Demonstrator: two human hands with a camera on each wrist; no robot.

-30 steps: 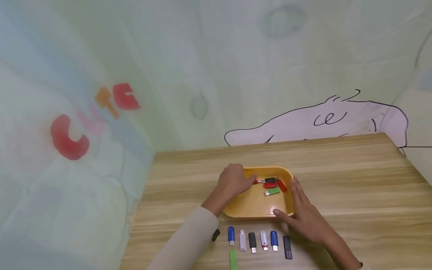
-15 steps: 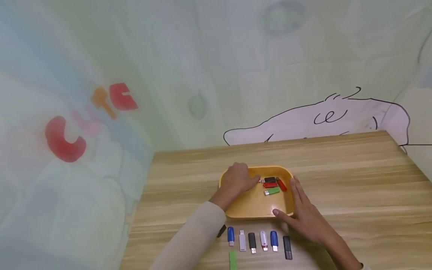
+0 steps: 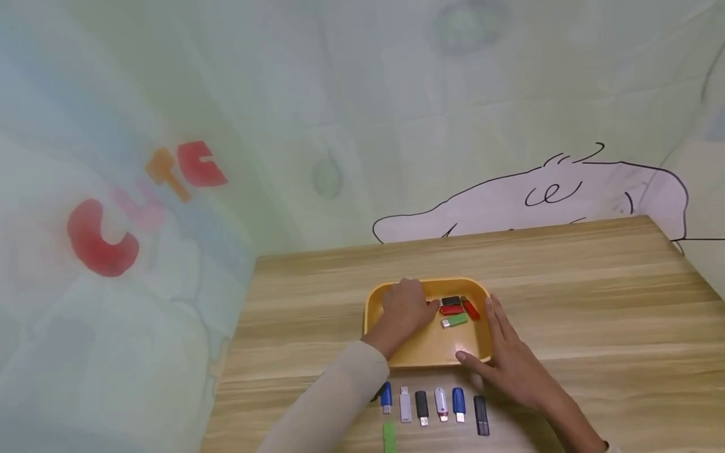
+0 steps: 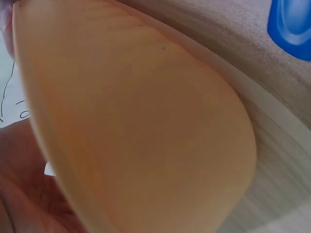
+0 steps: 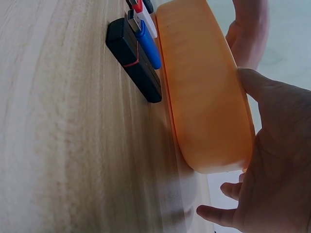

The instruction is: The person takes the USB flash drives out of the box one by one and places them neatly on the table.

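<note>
A yellow-orange tray [image 3: 427,349] stands on the table, holding a black USB stick [image 3: 450,301], two red ones and a green USB stick [image 3: 455,321]. My left hand [image 3: 402,313] reaches into its left half, thumb beside the connector ends of the sticks. Its fingertips are hidden, and I cannot tell whether they pinch a stick. In the left wrist view, the tray wall [image 4: 155,111] covers most of that hand. My right hand [image 3: 518,368] rests against the tray's right end with straight fingers; the thumb touches the front rim, as the right wrist view also shows.
Before the tray lies a row of several USB sticks, among them a grey one [image 3: 404,404], a white one [image 3: 441,404] and a black one [image 3: 481,415]. A green stick [image 3: 389,437] lies nearer. The left sleeve [image 3: 345,387] partly covers the row's left end.
My left hand has shifted right, deeper into the tray, and its sleeve hides more of the leftmost black stick. The right hand has stayed against the tray, and the sticks in the row have not moved.
</note>
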